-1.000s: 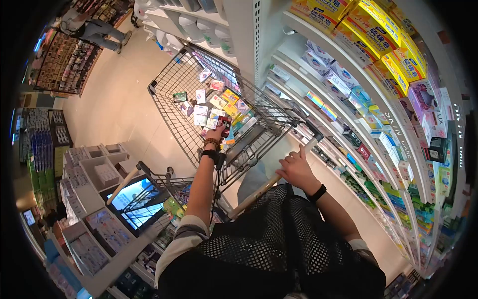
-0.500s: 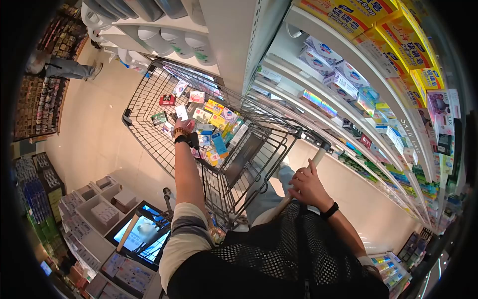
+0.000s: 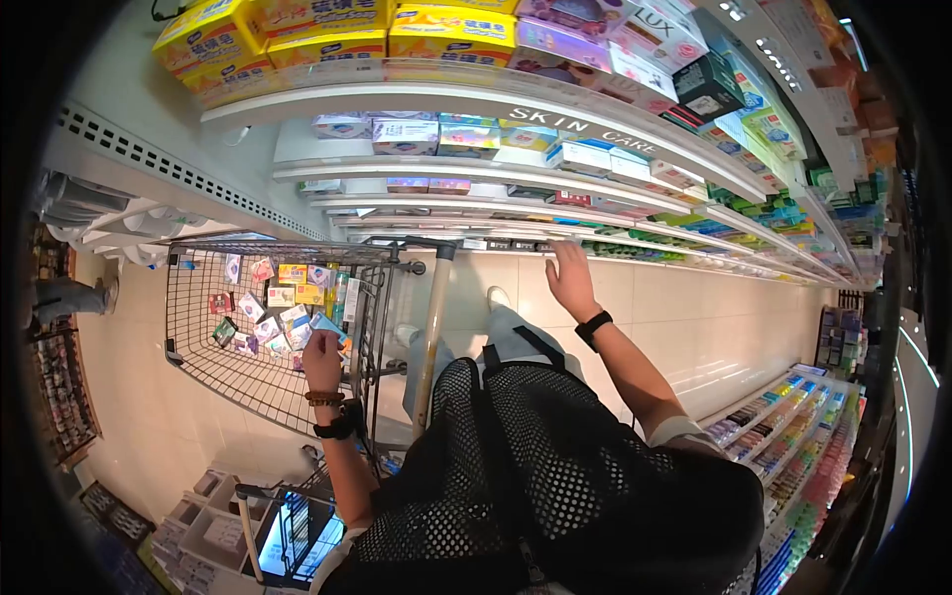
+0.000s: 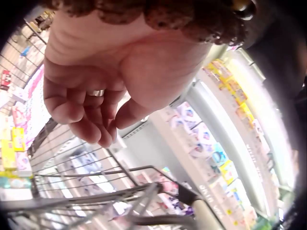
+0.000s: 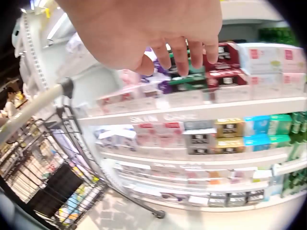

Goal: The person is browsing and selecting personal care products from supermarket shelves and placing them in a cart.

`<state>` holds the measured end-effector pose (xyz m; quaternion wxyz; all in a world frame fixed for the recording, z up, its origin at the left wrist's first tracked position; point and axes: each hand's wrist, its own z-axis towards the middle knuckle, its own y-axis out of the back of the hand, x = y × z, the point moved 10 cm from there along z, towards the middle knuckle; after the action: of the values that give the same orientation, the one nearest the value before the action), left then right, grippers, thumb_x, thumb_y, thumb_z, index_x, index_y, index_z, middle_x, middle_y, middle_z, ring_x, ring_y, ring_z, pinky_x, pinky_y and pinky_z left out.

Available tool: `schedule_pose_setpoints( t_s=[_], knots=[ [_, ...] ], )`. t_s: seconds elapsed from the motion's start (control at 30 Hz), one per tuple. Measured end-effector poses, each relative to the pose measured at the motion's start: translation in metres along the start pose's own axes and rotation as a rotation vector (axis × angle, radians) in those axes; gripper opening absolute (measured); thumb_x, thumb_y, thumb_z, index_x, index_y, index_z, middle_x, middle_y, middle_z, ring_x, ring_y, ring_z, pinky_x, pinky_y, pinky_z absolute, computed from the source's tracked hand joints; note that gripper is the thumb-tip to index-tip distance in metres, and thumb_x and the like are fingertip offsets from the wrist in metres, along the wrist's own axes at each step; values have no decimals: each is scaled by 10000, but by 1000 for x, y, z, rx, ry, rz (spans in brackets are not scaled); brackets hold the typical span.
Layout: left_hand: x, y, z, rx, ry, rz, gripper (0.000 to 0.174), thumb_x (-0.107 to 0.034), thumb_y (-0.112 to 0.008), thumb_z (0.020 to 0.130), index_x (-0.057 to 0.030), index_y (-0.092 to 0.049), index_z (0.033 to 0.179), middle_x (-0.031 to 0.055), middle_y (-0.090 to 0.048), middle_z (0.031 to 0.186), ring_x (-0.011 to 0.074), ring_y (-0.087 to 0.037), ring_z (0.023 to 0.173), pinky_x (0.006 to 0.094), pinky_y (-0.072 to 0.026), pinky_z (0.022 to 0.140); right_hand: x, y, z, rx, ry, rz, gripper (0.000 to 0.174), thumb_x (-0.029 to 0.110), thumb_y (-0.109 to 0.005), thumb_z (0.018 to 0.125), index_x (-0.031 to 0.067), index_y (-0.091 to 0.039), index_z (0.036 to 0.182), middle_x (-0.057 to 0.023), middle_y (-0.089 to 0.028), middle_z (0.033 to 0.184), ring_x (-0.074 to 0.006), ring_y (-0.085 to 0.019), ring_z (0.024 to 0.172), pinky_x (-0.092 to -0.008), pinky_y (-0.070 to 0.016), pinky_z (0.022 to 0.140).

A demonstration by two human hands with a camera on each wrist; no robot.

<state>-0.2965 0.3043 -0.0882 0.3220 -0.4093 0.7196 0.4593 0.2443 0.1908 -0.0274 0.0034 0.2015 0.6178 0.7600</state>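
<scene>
The wire shopping cart holds several small boxes, among them a red box and a yellow box. Over the cart's near part is my left hand, empty; its fingers hang loosely bent in the left wrist view. My right hand is in the air, off the cart handle, with fingers spread and nothing held. In the right wrist view the right hand appears in front of shelved boxes, including dark red ones; contact with them cannot be told.
Long shelves with yellow soap boxes run across the top. A second cart's handle stands by a lit screen at the lower left. Another display shelf is at the right. Part of a person shows at the far left.
The view has swung toward the shelves. My left hand let go of the dark red box, now lying in the cart, and drew back toward the handle. The right hand left the handle and reached out.
</scene>
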Motion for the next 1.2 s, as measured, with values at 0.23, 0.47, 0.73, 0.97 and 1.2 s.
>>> schedule_pose_setpoints(
  t_s=[0.23,0.47,0.73,0.97,1.2],
  knots=[
    [-97,-167,-76,142,-171,335,562,-364,-667,962,26,-521,1339,206,-649,1134,326,-679,947,407,-554,784,-150,56,27,-271,9,-476,579,122,-589,911,26,-430,1460,-199,-490,1396,-424,-405,1352,-576,-290,1160],
    [-131,-208,-106,35,-57,800,1064,-557,-730,853,79,-184,1508,363,-426,1368,527,-564,1159,529,-523,943,-214,38,52,-219,210,-454,281,138,-554,915,67,-599,1183,-104,-629,1062,-291,-597,1056,-491,-440,1010],
    [-139,-239,-134,41,-76,742,991,-440,-760,854,49,-199,1508,368,-408,1386,526,-554,1176,510,-515,957,-184,67,12,-166,507,-123,461,58,-619,857,112,-575,1313,-90,-605,1151,-279,-584,1034,-441,-484,897],
    [-191,-267,-143,88,-440,563,1093,-307,-856,786,35,-159,1555,328,-369,1479,480,-395,1371,492,-378,1132,-34,92,2,308,46,907,482,107,-777,832,62,-668,1300,-101,-665,1173,-232,-629,1072,-355,-512,921],
    [-273,-236,-152,416,-449,-559,1058,-113,-918,681,-46,-301,1537,147,-414,1528,251,-464,1369,379,-435,1106,137,86,-31,1113,-226,1946,464,123,-662,967,21,-543,1404,-70,-598,1336,-169,-572,1208,-334,-465,1048]
  ],
)
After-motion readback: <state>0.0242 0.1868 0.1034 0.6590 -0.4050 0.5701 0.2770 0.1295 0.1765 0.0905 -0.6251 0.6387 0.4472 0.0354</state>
